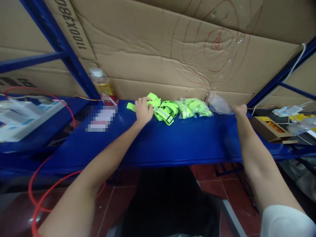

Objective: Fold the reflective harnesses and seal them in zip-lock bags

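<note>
My left hand (144, 110) is curled over a neon-yellow reflective strap (154, 97) at the back of the blue table, its fingertips closed on the webbing. Touching it on the right is a second bundle of reflective strap (168, 111) with a black buckle. Further right lie bagged reflective straps (198, 107) in clear plastic. My right hand (239, 109) is at the right end of a crumpled clear plastic bag (219, 103), fingers closed on its edge; the fingertips are partly hidden and blurred.
A bottle with a yellow and red label (105, 87) stands at the back left, by a blurred-out paper (102, 118). Cardboard (148, 49) walls the back. An open carton (270, 128) sits at right. A red hose (33, 184) loops at left, near white boxes (27, 118).
</note>
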Demonstrator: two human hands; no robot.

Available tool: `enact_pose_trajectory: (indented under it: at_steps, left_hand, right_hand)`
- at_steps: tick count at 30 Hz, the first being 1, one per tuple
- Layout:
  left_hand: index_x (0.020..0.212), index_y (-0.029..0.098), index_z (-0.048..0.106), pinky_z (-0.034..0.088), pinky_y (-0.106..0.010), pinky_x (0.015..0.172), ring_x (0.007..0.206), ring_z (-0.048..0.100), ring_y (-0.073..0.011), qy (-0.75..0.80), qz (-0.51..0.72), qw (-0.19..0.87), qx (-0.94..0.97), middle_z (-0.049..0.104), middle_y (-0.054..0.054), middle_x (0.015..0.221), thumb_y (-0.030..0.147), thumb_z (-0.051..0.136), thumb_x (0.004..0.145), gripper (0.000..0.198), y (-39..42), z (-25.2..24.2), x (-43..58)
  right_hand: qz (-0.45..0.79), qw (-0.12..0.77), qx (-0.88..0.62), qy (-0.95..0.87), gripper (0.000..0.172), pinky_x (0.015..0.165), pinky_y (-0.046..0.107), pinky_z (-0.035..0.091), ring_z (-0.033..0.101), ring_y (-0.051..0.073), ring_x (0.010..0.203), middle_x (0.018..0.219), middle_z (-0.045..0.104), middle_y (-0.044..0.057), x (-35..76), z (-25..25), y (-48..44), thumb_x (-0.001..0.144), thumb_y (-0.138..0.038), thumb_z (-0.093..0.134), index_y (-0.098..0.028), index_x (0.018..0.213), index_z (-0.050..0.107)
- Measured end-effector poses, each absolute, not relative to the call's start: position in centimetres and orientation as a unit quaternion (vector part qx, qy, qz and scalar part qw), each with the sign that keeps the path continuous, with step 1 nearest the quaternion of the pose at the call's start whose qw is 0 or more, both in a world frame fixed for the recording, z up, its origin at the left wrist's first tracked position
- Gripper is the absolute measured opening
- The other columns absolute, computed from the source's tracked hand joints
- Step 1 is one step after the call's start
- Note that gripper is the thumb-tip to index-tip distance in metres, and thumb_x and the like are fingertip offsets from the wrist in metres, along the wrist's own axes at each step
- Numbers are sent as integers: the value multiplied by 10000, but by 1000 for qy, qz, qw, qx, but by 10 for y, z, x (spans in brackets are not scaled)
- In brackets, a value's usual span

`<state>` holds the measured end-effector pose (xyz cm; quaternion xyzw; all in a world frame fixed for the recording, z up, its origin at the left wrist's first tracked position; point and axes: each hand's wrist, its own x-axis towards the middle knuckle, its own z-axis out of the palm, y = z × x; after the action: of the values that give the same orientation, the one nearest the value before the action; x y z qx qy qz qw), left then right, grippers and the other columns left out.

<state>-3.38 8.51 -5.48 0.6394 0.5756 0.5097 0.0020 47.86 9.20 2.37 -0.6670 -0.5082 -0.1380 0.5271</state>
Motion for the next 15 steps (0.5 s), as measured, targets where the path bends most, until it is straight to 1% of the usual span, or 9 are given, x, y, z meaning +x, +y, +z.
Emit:
enact_pose_trajectory:
  at_steps: [1,2,3,4,6,8,11,13,15]
  left_hand:
    - [1162,237,653,432,-609,1082,1219,563,-392,557,526,0,643,667,-165,1254,318,546,996,214,81,-50,-32]
    - [1188,238,656,425,-595,1105,1238,564,-379,525,535,-8,662,667,-161,1272,364,512,1031,248,76,-45,-30]
    - [1223,237,659,424,-580,1122,1258,564,-368,480,529,-17,699,664,-158,1298,420,502,1049,298,71,-41,-27]
    - [1263,235,660,423,-568,1142,1290,561,-361,429,504,-21,749,657,-158,1338,472,519,1047,350,65,-37,-25]
    - [1300,239,672,416,-568,1181,1352,548,-367,357,424,-25,832,634,-159,1418,574,632,982,464,56,-33,-18]
    - [1301,238,701,399,-581,1222,1408,534,-376,334,335,-17,881,601,-170,1491,624,707,928,537,49,-34,-12]
    - [1410,226,694,385,-612,1244,1488,507,-397,319,238,-11,917,557,-179,1600,536,699,938,565,47,-42,-7]
    - [1500,215,648,368,-614,1268,1541,477,-393,323,212,-18,922,527,-168,1659,430,624,978,565,51,-48,-7]
    - [1560,203,599,346,-609,1299,1583,449,-376,342,201,-23,918,502,-153,1696,333,514,1019,563,57,-52,-8]
  right_hand:
    - [-151,528,-682,-483,302,759,547,495,674,341,858,858,695,266,476,23,93,881,-455,792,-255,717,638]
    - [-161,530,-697,-455,288,851,591,491,670,379,1013,1037,695,343,470,24,96,897,-485,779,-218,826,700]
    - [-167,531,-707,-435,320,942,623,473,643,399,1145,1195,667,380,460,25,99,922,-504,751,-185,950,738]
    - [-171,528,-705,-441,370,1022,640,449,613,403,1244,1309,641,375,446,26,101,951,-512,713,-166,1075,753]
    - [-164,504,-665,-526,361,1127,567,445,612,339,1321,1352,696,213,410,27,100,995,-514,651,-224,1177,766]
    - [-153,408,-567,-699,410,1164,559,431,583,347,1384,1458,672,177,370,23,93,1024,-504,591,-237,1294,748]
    - [-158,281,-526,-787,525,1181,604,409,590,408,1355,1495,666,185,321,7,76,945,-462,636,-216,1401,721]
    - [-143,245,-548,-787,615,1165,642,428,579,456,1372,1532,642,200,303,-6,69,870,-410,665,-194,1444,708]
    - [-121,247,-555,-785,670,1174,658,439,557,473,1425,1576,608,213,298,-16,68,832,-356,658,-168,1475,692]
